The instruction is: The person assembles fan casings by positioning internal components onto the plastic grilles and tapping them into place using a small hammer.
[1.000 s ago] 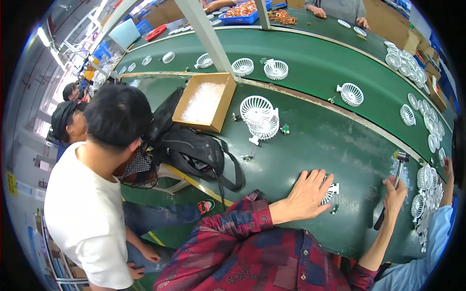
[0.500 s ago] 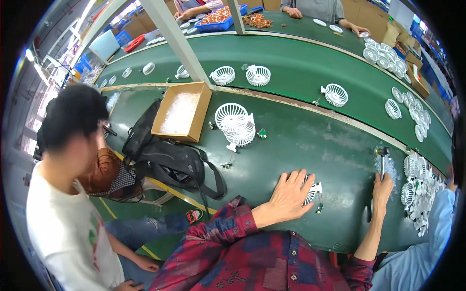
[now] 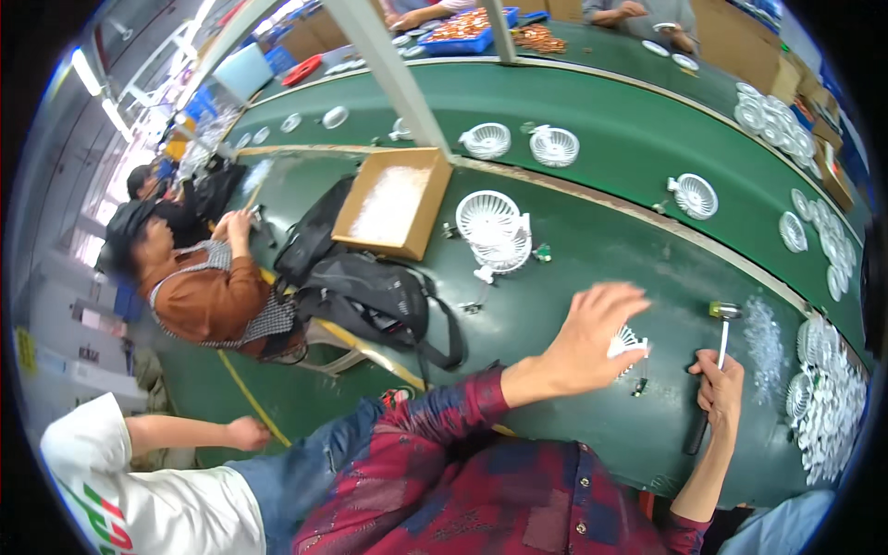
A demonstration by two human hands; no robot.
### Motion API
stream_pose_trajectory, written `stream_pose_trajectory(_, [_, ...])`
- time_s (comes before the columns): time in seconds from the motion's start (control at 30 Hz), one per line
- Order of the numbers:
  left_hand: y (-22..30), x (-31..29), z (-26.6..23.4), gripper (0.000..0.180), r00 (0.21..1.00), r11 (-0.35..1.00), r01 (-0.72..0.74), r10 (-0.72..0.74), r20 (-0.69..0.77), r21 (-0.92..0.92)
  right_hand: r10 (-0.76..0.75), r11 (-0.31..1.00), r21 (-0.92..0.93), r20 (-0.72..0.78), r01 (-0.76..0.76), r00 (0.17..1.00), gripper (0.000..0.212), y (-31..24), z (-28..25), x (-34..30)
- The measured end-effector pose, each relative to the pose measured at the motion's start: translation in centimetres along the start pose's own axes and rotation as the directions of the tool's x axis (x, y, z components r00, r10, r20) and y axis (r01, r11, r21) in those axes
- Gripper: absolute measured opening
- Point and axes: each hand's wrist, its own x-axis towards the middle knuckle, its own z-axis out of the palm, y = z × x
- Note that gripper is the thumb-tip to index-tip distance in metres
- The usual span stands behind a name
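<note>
Right of centre on a glossy green tabletop, a round, slotted white plastic housing is partly hidden by the left hand, lifted since a moment ago with blurred fingers spread; contact cannot be told, but it seems less firmly steadied. At lower right, a black-handled metal hammer is gripped by the right hand.

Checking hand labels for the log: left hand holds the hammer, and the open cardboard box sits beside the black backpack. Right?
Wrong hand: the head view shows the hammer in the right hand; the left hand holds no hammer. The open cardboard box does sit beside the black backpack.
</note>
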Motion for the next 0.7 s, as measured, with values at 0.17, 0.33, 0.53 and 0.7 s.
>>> stream_pose_trajectory(0.17, [7.7,8.0,-14.6,0.062,0.875,0.384,-0.468,0.075,-0.478,-0.796,-0.039,0.999,0.001,0.034,0.039,0.999,0.016,0.9,-0.4,1.2])
stream_pose_trajectory(0.33, [9.3,6.1,-20.5,0.067,0.861,0.483,-0.495,0.162,-0.482,-0.722,-0.049,0.999,0.011,0.041,0.049,0.998,0.015,0.2,-0.2,0.5])
stream_pose_trajectory(0.53, [12.1,3.6,-20.5,0.075,0.843,0.573,-0.525,0.246,-0.479,-0.629,0.001,1.000,0.014,0.089,-0.003,0.996,0.016,0.2,0.1,0.1])
stream_pose_trajectory(0.7, [11.6,3.7,-24.6,0.082,0.843,0.589,-0.527,0.273,-0.463,-0.613,-0.042,0.982,0.185,0.086,0.026,0.995,0.019,0.3,-1.3,-0.3])
